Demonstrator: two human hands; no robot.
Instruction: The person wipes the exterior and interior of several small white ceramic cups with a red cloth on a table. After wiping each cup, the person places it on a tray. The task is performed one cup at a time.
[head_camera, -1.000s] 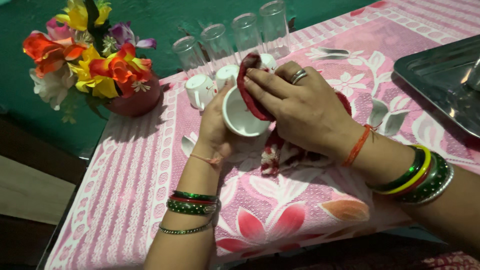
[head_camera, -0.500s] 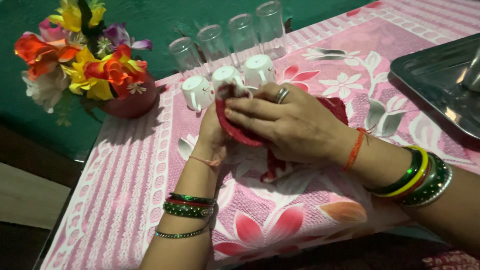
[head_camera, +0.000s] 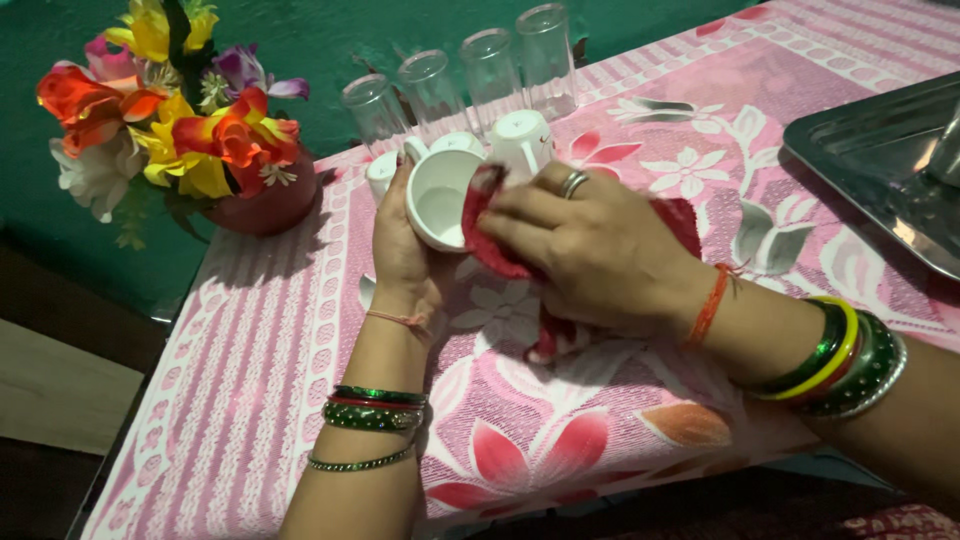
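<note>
Left hand (head_camera: 402, 250) is wrapped around a white cup (head_camera: 440, 200) tipped sideways at 11 o'clock, just ahead of the upturned cups (head_camera: 520, 135). Right hand (head_camera: 590, 250) pinches a red cloth (head_camera: 500, 250) against its rim. Best to turn the cup slowly and keep that grip firm.

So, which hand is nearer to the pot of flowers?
Left. The left hand holds the white cup just right of the flower pot. The right hand, with the red cloth, is farther away, beyond the cup.
</note>
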